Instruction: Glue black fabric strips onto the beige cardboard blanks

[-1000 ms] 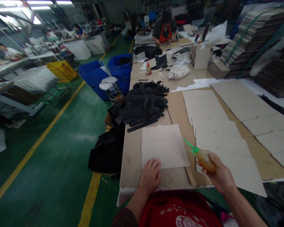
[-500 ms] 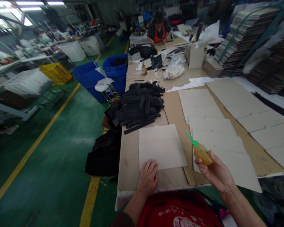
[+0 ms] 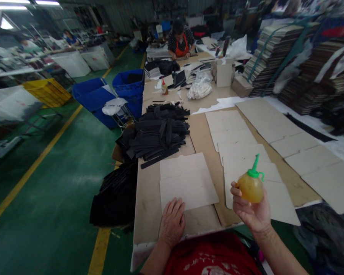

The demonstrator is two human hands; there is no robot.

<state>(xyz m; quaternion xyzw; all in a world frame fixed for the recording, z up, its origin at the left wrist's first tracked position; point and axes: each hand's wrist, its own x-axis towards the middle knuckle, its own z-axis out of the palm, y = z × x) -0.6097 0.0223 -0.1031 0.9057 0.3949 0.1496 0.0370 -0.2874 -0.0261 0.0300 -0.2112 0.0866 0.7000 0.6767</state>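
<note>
Green floor runs along the left side of your bench, and a co-worker bends over the far end. Your right hand is wrapped around the squeeze bottle, holding it above the near part of the overlapping boards. Its long axis stands close to upright, the green nozzle pointing up and leaning slightly right. Your left hand lies flat, fingers together and gripping nothing, fingertips on the near edge of the pale board pair. That pair lies left of the bottle and beyond your left hand, which is the nearer one to it. Between pair and overlapping boards you have a narrow band of brown bench top; black strips crowd the pair's far left side, and the bench's front edge runs just below your left hand.
</note>
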